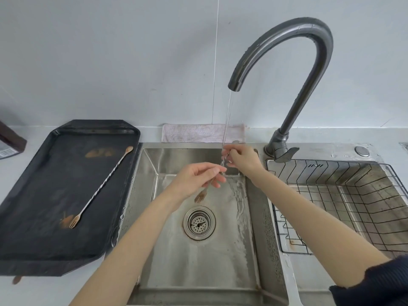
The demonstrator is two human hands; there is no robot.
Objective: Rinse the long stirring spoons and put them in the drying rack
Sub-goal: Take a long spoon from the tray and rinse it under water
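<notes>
Both hands on one stirring spoon (223, 161) under tap stream (227, 115). Right hand (241, 159) pinches twisted shaft up top, left hand (198, 178) pinches lower down, fork end (199, 197) hanging over sink (262, 217). Long axis near-vertical, tilted toward you at bottom. Drying rack (287, 217) sits right, so your right grip is nearer for drop-off. Second spoon (102, 186) waits on black tray (26, 246), left counter, diagonal. Label on brown box (10, 140) far left, too blurry to read.
</notes>
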